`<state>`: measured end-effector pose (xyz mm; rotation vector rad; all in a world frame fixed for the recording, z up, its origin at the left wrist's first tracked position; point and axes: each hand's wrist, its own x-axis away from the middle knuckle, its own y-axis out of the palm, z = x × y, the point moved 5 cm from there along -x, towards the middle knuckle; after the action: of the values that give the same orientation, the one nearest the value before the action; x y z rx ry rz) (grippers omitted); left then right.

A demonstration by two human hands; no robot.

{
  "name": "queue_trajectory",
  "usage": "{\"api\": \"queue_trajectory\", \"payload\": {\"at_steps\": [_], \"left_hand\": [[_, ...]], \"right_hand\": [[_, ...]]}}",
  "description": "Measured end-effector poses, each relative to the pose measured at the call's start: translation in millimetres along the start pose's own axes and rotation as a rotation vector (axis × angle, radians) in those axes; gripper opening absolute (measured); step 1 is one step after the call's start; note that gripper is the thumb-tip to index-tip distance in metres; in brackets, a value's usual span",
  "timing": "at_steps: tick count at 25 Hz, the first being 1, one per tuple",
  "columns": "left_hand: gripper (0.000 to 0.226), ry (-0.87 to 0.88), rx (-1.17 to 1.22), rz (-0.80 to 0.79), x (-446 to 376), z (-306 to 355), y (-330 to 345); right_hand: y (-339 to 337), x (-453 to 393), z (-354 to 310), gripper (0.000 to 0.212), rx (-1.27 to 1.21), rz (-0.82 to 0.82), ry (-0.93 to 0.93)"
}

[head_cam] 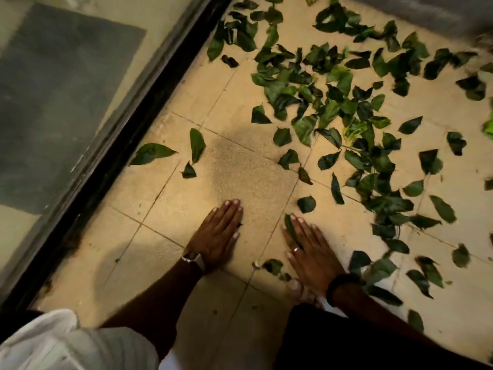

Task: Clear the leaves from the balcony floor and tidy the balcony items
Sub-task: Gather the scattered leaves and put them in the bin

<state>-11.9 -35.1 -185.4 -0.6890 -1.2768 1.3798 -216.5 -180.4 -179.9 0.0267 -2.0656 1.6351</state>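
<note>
Dark green leaves (330, 84) lie scattered over the tan tiled balcony floor (165, 193), thickest at the upper right. My left hand (217, 235) lies flat with straight fingers above a bare tile, a small leaf tip showing at its right edge. My right hand (310, 252) is stretched out flat too, with a narrow leaf (290, 228) lying along its fingers. A few single leaves (196, 145) lie apart on the left, near the door track.
A black sliding-door track (128, 129) runs diagonally along the floor's left side, with glass and a grey mat (53, 89) behind it. My toes (296, 287) show below my right hand. A grey wall base (426, 12) crosses the top right.
</note>
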Motion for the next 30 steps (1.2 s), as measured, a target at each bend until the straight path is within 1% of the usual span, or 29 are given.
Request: {"api": "queue_trajectory", "payload": {"at_steps": [3, 5, 7, 9, 10, 11, 14, 17, 19, 21, 24, 25, 26, 28, 30], "left_hand": [[0.056, 0.014, 0.037, 0.011, -11, -8, 2], [0.054, 0.003, 0.087, 0.062, -17, -8, -2], [0.045, -0.006, 0.104, 0.147, -15, -6, -17], [0.033, -0.062, 0.083, 0.212, -7, -11, -27], [0.031, -0.100, 0.063, 0.223, -4, -16, -30], [0.029, -0.123, 0.060, 0.222, -3, -19, -30], [0.019, -0.165, 0.128, 0.197, -16, -19, -26], [0.012, -0.158, 0.199, 0.225, -24, -1, -30], [0.012, -0.109, 0.284, 0.185, -22, 20, -32], [0.010, -0.031, 0.291, 0.108, -25, 42, -32], [0.038, 0.104, 0.243, 0.075, -23, 63, -34], [0.040, 0.152, 0.220, 0.086, -22, 65, -34], [0.035, 0.206, 0.199, 0.101, -19, 67, -33], [0.025, 0.324, 0.157, 0.108, -10, 75, -29], [0.025, 0.437, 0.093, 0.096, -2, 81, -22]], "right_hand": [[0, -1, -2, 0.067, 0.028, 0.059, 0.068], [-2, -1, -5, 0.066, 0.013, 0.057, 0.092], [-3, 0, -6, 0.068, 0.001, 0.061, 0.078], [-5, 0, -8, 0.080, -0.022, 0.077, 0.073], [-7, 2, -9, 0.086, -0.039, 0.080, 0.073], [-7, 6, -10, 0.088, -0.051, 0.080, 0.059], [-11, 10, -9, 0.076, -0.059, 0.089, -0.068], [-16, 13, -9, 0.069, -0.044, -0.020, -0.072], [-19, 17, -10, 0.061, -0.052, -0.005, -0.079], [-24, 20, -3, 0.051, -0.145, 0.055, 0.013], [-25, 13, 9, 0.044, -0.195, 0.119, 0.056], [-26, 9, 10, 0.041, -0.199, 0.107, 0.070], [-28, 7, 10, 0.040, -0.204, 0.117, 0.065], [-36, 8, 14, 0.044, -0.254, 0.249, 0.063], [-40, 18, 17, 0.039, -0.364, 0.369, 0.085]]}}
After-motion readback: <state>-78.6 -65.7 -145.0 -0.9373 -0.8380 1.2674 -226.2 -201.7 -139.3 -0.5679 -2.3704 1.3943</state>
